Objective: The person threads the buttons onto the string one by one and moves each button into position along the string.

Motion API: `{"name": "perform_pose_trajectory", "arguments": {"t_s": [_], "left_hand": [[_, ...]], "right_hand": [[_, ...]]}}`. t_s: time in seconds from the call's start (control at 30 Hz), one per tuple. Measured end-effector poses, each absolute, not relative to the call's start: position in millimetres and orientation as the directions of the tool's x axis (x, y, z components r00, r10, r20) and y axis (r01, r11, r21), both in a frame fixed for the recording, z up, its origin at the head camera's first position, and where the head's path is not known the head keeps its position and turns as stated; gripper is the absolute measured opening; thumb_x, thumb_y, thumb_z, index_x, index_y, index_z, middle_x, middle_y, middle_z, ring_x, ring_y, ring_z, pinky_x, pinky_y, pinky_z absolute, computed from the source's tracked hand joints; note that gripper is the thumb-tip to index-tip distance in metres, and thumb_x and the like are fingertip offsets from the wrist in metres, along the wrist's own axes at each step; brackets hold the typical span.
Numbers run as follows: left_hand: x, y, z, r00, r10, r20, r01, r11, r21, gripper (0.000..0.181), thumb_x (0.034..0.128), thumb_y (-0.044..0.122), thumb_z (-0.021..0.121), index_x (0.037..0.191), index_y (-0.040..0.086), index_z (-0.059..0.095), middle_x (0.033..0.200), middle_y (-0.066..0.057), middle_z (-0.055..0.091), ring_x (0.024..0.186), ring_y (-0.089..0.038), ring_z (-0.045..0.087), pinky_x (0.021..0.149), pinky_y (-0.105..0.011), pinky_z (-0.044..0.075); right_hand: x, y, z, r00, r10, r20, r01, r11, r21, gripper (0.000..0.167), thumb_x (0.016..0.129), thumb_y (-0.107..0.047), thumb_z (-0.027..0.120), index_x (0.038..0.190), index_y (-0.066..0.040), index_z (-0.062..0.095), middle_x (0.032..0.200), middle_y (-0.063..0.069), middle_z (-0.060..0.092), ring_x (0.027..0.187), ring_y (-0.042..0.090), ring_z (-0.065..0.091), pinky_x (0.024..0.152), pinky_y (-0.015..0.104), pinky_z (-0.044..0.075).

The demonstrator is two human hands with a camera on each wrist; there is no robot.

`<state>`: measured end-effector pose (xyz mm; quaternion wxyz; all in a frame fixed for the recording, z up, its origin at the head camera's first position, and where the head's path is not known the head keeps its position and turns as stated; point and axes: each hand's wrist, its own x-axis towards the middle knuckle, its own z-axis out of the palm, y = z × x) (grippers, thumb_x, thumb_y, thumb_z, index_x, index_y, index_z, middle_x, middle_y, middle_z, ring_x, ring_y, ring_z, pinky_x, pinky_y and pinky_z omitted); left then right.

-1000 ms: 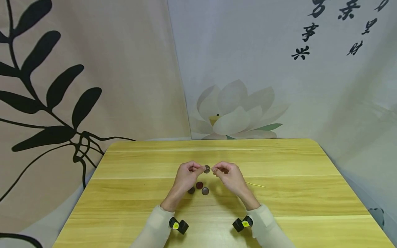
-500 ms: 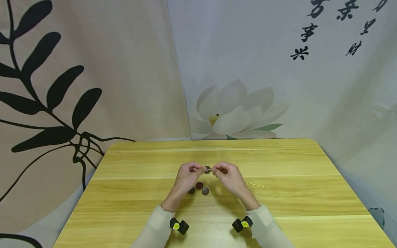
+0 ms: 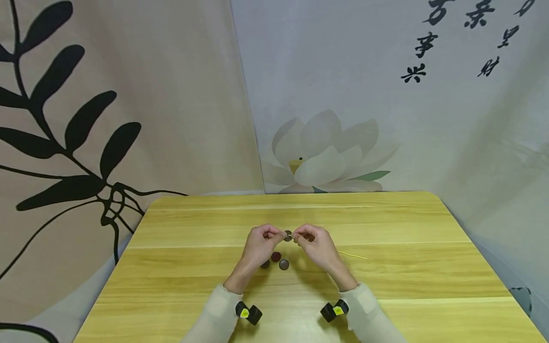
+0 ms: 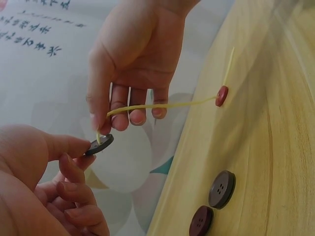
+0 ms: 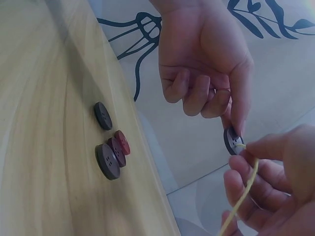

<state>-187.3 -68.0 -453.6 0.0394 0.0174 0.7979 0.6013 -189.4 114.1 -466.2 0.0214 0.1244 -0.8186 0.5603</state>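
Between thumb and fingertip, my left hand (image 3: 260,244) pinches a dark four-hole button (image 5: 232,141) above the table. My right hand (image 3: 314,244) pinches a yellow cord (image 4: 162,105) right at the button's face. The cord's end meets the holes; whether it passes through I cannot tell. From the right fingers the cord trails to a small red button (image 4: 222,96), which looks threaded on it, with more cord beyond. In the head view the cord's tail lies right of my right wrist.
On the wooden table (image 3: 411,271) lie loose buttons below the hands: a maroon one (image 3: 276,257), a brown one (image 3: 284,264) and a dark one (image 3: 265,263) partly behind the left wrist. A printed curtain (image 3: 193,95) hangs behind the table's far edge.
The held button and left fingertips have shifted slightly right, closer to the right fingertips. Both hands keep their pinches, and the loose buttons have not moved.
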Motion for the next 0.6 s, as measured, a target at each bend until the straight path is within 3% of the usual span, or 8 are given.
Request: {"name": "perform_pose_trajectory", "arguments": {"t_s": [0.4,0.6], "left_hand": [[-188.1,-69.0,-459.0,-0.993,0.098,-0.059,-0.031,0.268,0.963,0.014,0.0918,0.02,0.07,0.087,0.007,0.07,0.07,-0.003,0.056,0.057,-0.012,0.047,0.054,-0.024,0.04],[-188.2,-69.4,-458.7,-0.994,0.097,-0.054,-0.026,0.271,0.962,0.014,0.0915,0.019,0.071,0.087,0.006,0.071,0.07,-0.003,0.056,0.057,-0.013,0.047,0.054,-0.024,0.041]], "right_hand": [[-187.5,112.3,-467.2,-0.964,-0.176,0.198,-0.251,0.369,-0.895,0.01,0.091,-0.006,0.068,0.089,-0.013,0.074,0.08,-0.003,0.069,0.074,0.013,0.059,0.071,0.029,0.047],[-187.8,110.3,-469.3,-0.957,-0.177,0.228,-0.28,0.376,-0.883,0.008,0.091,-0.007,0.069,0.088,-0.014,0.073,0.081,0.001,0.07,0.073,0.012,0.059,0.07,0.028,0.048]]}}
